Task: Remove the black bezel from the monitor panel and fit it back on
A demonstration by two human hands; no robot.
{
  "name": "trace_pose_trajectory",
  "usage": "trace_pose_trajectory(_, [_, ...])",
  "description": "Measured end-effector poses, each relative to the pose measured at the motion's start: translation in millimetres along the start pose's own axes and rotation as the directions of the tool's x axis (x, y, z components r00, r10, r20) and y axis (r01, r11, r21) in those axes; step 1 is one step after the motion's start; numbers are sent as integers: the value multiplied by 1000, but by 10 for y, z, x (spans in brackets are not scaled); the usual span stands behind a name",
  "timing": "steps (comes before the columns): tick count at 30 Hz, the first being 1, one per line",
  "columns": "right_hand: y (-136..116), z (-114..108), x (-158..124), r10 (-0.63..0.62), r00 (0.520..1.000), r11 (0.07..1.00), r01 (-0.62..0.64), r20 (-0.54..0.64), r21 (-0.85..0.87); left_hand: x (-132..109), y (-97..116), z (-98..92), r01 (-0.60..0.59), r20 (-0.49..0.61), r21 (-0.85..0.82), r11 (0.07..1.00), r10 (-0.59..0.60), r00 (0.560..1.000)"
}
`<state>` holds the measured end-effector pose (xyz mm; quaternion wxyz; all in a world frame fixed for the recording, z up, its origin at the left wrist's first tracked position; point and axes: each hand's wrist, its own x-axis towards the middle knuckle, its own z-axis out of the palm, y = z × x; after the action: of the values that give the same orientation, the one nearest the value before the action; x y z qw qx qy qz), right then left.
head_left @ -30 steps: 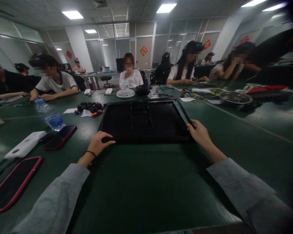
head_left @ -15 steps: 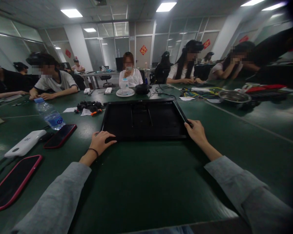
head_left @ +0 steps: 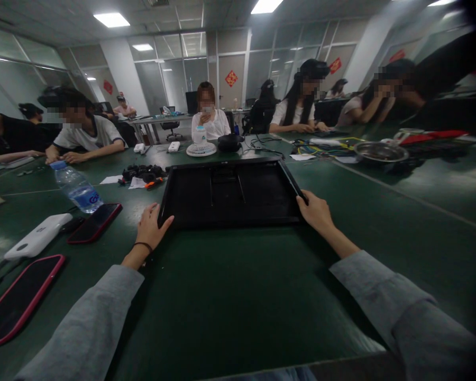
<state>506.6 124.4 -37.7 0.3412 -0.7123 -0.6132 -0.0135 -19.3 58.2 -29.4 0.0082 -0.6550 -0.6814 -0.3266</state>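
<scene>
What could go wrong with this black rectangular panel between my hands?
With your left hand and right hand near its front corners, the black rectangular panel might dip at its far side if lifted. Sliding it left could bump the clear plastic, blue-capped bottle or the dark, red-edged phone beside it.

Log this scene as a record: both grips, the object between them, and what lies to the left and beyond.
Left grip: spread at the object's near left corner; firmness cannot be told
Right grip: closed on its right edge
Object: shallow black frame
Surface: green table
Left: water bottle, white device, near phone, farther phone, both red-edged
Beyond: white fan; metal bowl, farther right
</scene>
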Motion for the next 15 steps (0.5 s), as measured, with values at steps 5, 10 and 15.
trace_pose_trajectory(5, [-43,-5,-10,-3,1000,998,5,29,-65,67,-194,32,113,115,-154,982,-95,989])
trace_pose_trajectory(10, [-52,42,24,-8,1000,999,8,14,-38,79,-216,6,215,119,-184,959,-195,974])
trace_pose_trajectory(15, [23,95,86,38,999,997,-40,23,67,95,-228,37,255,105,-293,922,-234,967])
